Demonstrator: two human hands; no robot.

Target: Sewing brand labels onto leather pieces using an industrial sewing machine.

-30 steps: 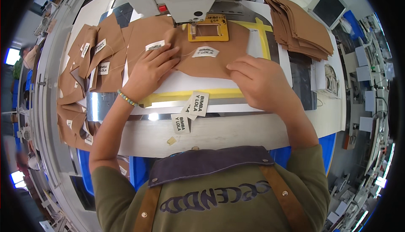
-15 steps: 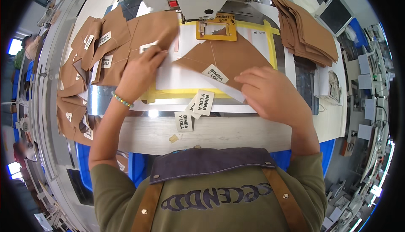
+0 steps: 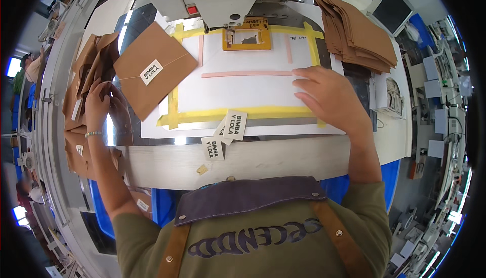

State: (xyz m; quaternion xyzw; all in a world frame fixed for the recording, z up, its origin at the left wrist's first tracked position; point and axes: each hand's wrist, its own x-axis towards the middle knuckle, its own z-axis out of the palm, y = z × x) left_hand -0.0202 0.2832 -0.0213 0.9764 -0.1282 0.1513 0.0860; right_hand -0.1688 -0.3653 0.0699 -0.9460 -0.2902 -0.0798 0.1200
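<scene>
Left pile (image 3: 92, 50): crumpled brown pieces, the left hand (image 3: 97, 107) at them; I cannot tell whether its grip is clamped.
Labelled brown piece (image 3: 169, 50): now off the middle of the white sheet (image 3: 243, 93), overlapping its left side.
Pink strips (image 3: 248, 74): now uncovered.
Loose labels (image 3: 236, 125): overlapping the near yellow tape (image 3: 273, 112), slightly in the way.
Yellow frame (image 3: 247, 48): over the sheet's far side.
Right hand (image 3: 331, 98): grip apart, holding nothing.
Right stack (image 3: 357, 35): flat brown pieces.
</scene>
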